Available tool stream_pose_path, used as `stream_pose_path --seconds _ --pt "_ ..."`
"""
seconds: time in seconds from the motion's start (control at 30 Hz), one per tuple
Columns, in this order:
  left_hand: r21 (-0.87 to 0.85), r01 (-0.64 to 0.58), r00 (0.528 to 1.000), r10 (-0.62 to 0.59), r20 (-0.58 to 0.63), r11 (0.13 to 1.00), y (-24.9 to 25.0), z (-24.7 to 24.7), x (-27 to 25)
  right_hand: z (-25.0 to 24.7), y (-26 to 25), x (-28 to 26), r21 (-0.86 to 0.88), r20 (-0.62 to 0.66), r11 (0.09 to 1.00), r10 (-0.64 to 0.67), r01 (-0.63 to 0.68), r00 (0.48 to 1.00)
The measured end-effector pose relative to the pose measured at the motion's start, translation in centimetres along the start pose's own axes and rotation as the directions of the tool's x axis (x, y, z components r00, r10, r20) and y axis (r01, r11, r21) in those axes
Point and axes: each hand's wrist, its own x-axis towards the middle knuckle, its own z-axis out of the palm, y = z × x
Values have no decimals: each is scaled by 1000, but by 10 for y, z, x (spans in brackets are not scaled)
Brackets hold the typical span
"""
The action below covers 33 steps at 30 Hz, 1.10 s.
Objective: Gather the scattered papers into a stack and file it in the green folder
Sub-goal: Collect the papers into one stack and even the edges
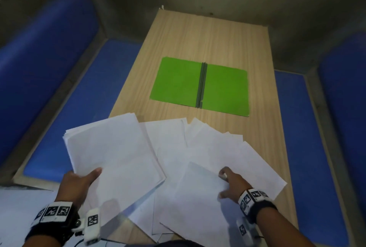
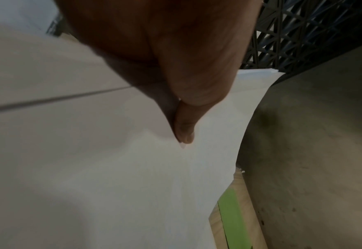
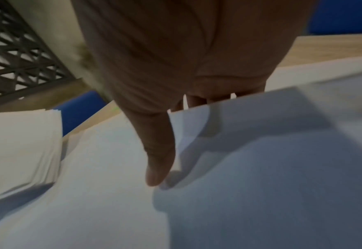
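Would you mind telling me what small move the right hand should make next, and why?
Probably lift the sheet that the right hand pinches and lay it on the stack held by the left hand. Loose papers are spread on the table, and the green folder lies open, empty.

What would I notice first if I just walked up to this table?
The bright green folder lying open in the middle of the wooden table. Nearer, loose white papers fan out; the left hand holds a stack, and the right hand pinches one sheet.
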Motion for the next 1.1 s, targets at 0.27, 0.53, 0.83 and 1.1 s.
stream_pose_path --seconds 0.27,0.53,0.83,1.1 --pt "20 29 1000 -29 3 999 -10 -6 -13 10 -32 7 -296 142 946 -91 130 986" --pt "62 106 991 -101 -83 992 -17 -25 -11 -23 -47 14 210 -150 976 -26 57 988" --pt "127 130 989 -120 -83 983 -23 -10 -13 32 -74 22 354 -116 878 382 -321 917" --pt "139 131 990 -121 -76 982 -21 -11 -12 46 -60 16 342 -157 932 181 -119 971"
